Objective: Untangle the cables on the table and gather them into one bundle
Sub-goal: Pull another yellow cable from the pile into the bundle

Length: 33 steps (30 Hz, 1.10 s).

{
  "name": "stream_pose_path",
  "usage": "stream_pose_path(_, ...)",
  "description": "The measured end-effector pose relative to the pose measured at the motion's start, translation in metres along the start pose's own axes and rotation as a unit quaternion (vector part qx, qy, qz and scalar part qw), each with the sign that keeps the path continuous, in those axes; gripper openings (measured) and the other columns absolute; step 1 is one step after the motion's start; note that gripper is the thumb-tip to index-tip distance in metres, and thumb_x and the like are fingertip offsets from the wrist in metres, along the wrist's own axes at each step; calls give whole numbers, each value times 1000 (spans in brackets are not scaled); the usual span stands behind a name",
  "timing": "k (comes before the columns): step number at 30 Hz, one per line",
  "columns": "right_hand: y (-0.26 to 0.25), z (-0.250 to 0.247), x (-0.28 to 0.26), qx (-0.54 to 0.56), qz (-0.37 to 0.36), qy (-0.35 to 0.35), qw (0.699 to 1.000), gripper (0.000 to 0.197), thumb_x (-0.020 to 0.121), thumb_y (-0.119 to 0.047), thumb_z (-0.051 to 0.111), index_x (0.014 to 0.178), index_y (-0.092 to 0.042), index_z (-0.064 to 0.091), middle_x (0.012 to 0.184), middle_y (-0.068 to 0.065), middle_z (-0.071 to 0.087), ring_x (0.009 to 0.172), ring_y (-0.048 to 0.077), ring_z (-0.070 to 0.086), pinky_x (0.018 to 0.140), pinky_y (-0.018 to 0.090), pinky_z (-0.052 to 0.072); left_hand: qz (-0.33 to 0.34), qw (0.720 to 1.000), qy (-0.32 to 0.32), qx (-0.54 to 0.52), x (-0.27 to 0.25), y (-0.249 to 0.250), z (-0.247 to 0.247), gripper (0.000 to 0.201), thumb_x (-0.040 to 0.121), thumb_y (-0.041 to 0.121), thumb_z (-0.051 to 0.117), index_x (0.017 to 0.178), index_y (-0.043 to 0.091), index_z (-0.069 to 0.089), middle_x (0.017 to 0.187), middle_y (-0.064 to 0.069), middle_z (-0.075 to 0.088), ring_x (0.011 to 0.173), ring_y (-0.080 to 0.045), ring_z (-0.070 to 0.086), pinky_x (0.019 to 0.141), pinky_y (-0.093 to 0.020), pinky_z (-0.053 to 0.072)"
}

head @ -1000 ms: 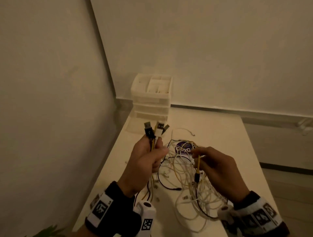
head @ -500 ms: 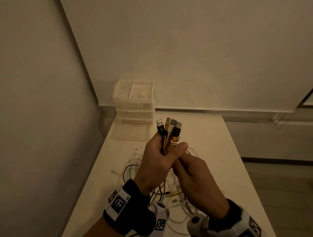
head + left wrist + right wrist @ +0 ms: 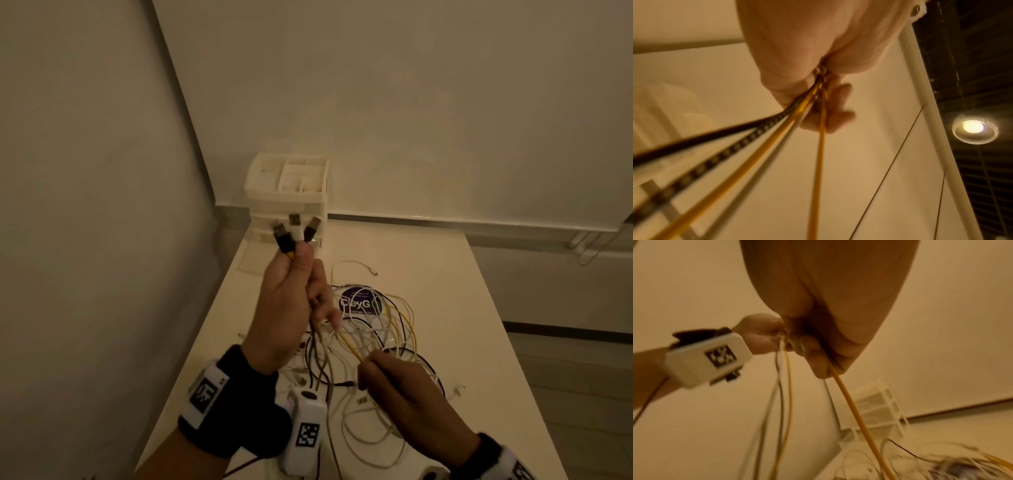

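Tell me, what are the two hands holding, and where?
Left hand grips several cables just below their USB plugs. Right hand pinches one yellow cable along its length.

The white table (image 3: 428, 274) bears tangled cables (image 3: 383, 342), a drawer organizer (image 3: 291, 202) and seemingly a round sticker (image 3: 358, 303).

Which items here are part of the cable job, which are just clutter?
Job:
- left hand gripping USB plug ends
- right hand pinching thin yellow cable
- tangled white, yellow and black cables

Clutter:
- white plastic drawer organiser
- round purple sticker
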State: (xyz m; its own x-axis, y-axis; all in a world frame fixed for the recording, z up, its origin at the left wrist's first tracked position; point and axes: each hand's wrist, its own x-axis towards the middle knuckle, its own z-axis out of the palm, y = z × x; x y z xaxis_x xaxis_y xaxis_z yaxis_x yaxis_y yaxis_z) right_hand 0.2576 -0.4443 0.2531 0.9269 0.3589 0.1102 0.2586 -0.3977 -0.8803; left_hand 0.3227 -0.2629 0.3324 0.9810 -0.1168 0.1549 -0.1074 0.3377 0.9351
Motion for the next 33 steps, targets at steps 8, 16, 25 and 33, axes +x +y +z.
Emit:
stream_pose_path(8, 46, -21, -14, -12, 72, 12, 997, 46, 89, -61, 47, 75, -20, 62, 65, -6, 57, 61, 4, 51, 63, 22, 44, 50, 992, 16, 112, 1, 27, -37, 32, 98, 37, 48, 68, 28, 48, 52, 7, 31, 39, -9, 23, 36, -20, 22)
stream_pose_path(16, -20, -40, 19, -22, -1, 77, 997, 35, 91, -49, 53, 76, -21, 68, 65, 8, 61, 58, 25, 53, 56, 36, 42, 78, 896, -155, 408, -25, -23, 3, 9, 94, 31, 62, 97, 25, 68, 64, 7, 60, 52, -8, 49, 51, -30, 41)
stream_pose_path(25, -40, -42, 20, 1, 4, 115, 993, 35, 91, -42, 47, 74, -18, 65, 56, 3, 53, 51, 11, 49, 53, 25, 41, 66, 934, -109, 334, -19, -27, 11, 19, 88, 35, 54, 80, 21, 65, 71, 8, 65, 69, -10, 61, 67, -30, 51)
stream_pose_path(33, -8, -25, 13, 59, -18, 118, 991, 25, 98, -27, 46, 88, -12, 64, 62, 4, 56, 58, 18, 53, 66, 37, 47, 67, 970, -21, 231, -9, -3, 1, 29, 92, 43, 54, 73, 22, 60, 46, 12, 48, 42, -1, 38, 46, -21, 30)
